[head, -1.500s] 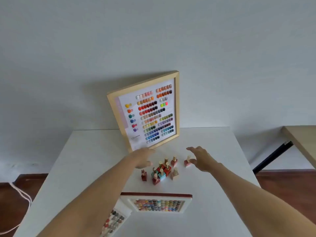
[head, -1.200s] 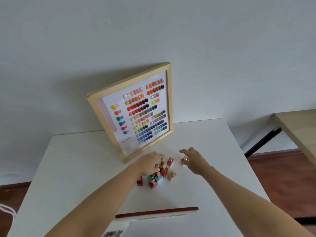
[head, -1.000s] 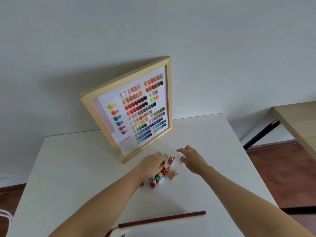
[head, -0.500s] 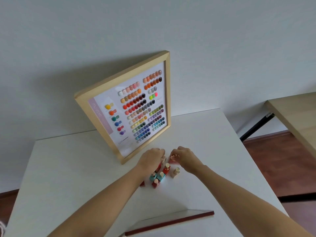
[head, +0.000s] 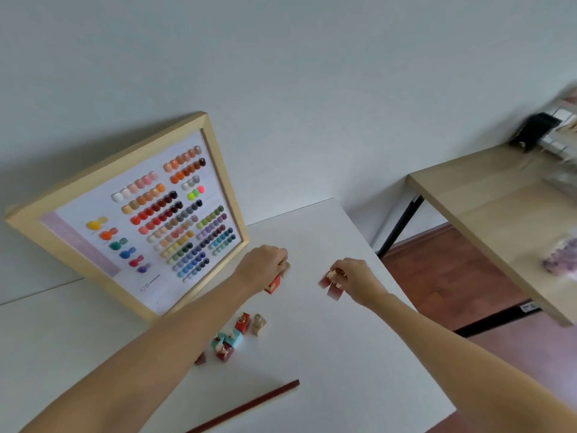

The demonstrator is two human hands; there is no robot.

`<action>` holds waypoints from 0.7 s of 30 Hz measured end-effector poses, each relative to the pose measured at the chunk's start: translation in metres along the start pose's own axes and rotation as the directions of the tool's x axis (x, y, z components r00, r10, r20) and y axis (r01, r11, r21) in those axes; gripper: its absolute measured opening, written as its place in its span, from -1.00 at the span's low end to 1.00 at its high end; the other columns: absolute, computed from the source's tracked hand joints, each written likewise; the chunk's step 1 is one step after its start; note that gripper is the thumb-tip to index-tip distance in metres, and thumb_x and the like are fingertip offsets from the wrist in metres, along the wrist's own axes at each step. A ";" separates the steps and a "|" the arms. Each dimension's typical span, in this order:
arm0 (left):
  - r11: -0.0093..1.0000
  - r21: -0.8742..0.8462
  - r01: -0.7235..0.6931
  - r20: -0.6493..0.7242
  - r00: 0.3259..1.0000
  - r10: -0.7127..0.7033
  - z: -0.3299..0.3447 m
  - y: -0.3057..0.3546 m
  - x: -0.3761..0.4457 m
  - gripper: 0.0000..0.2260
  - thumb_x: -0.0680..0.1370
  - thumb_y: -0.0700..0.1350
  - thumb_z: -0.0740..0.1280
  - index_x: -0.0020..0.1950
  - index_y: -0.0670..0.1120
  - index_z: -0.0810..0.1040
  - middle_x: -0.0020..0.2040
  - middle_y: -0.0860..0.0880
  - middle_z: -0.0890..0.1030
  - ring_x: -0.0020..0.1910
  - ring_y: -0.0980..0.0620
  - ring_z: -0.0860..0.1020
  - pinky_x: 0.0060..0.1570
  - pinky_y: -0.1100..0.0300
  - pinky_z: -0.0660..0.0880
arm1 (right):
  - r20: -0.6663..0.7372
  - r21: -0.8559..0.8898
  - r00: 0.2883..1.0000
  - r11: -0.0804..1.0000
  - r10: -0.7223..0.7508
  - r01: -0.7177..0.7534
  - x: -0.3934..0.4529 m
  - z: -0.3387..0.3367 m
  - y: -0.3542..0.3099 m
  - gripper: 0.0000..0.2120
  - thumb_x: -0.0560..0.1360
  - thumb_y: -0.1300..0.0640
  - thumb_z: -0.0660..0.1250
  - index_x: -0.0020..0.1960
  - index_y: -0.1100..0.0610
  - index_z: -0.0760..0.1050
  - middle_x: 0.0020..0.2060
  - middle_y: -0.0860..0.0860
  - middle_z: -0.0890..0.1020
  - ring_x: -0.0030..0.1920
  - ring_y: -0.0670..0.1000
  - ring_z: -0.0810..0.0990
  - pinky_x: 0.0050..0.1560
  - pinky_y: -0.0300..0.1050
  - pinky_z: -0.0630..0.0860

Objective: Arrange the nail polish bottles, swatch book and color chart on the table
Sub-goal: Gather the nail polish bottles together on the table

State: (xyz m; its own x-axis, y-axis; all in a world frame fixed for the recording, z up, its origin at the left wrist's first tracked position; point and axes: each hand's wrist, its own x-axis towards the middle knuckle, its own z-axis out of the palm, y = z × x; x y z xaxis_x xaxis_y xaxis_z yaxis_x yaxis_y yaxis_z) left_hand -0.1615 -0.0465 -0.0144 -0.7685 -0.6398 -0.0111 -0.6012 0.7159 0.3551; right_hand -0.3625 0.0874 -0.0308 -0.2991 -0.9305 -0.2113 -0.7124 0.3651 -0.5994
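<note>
The wood-framed color chart point(head: 150, 220) leans against the wall at the back left of the white table point(head: 327, 354). My left hand point(head: 265, 267) is raised above the table, shut on nail polish bottles, a red one point(head: 274, 284) showing below the fingers. My right hand point(head: 352, 276) is also lifted, shut on pinkish-red bottles point(head: 331, 284). Several bottles remain in a cluster point(head: 237, 335) on the table beneath my left forearm, red, teal and beige. The swatch book's dark red edge point(head: 249, 404) shows near the table's front.
A wooden side table point(head: 499, 220) with black legs stands to the right, holding blurred objects. Red-brown floor shows between the two tables. The white table's right edge runs close to my right arm.
Both hands closed on bottles in the cluster and lifted them off the table, moving apart. The view tilted and swung, so the chart now sits further left.
</note>
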 end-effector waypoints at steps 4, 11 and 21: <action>0.999 -0.035 -0.037 0.058 0.998 0.039 0.024 0.051 0.036 -0.89 0.53 -0.21 0.25 -0.10 -0.20 0.56 -0.19 -0.07 0.66 -0.33 0.02 0.53 -0.43 0.33 0.32 | -0.051 -0.047 0.998 0.998 0.042 -0.044 -0.009 -0.034 0.050 -0.86 0.53 0.22 0.26 -0.04 0.20 0.59 -0.19 -0.01 0.59 -0.17 0.00 0.57 -0.18 -0.25 0.43; 0.994 -0.066 -0.085 0.176 0.980 0.095 0.072 0.129 0.086 -0.88 0.49 -0.25 0.23 -0.10 -0.21 0.55 -0.17 -0.07 0.65 -0.22 -0.13 0.58 -0.30 0.18 0.43 | -0.087 -0.041 0.990 0.992 0.113 -0.117 -0.020 -0.060 0.112 -0.88 0.53 0.24 0.27 -0.06 0.23 0.59 -0.16 0.06 0.56 -0.21 0.00 0.56 -0.20 -0.21 0.48; 0.991 0.045 -0.123 0.265 0.958 0.107 0.108 0.169 0.118 -0.87 0.49 -0.25 0.21 -0.06 -0.19 0.54 -0.10 -0.18 0.62 -0.16 -0.23 0.56 -0.23 0.10 0.43 | -0.053 -0.008 0.987 0.989 0.149 -0.149 -0.016 -0.056 0.141 -0.88 0.49 0.26 0.32 -0.01 0.25 0.58 -0.08 0.16 0.57 -0.11 0.18 0.60 -0.04 0.11 0.56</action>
State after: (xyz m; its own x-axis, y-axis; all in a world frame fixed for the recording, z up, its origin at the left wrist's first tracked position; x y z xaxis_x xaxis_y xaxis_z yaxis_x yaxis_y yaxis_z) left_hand -0.3773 0.0290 -0.0567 -0.8588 -0.4627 -0.2202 -0.5114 0.8011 0.3111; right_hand -0.4932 0.1550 -0.0688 -0.4351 -0.8630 -0.2569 -0.6646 0.5003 -0.5550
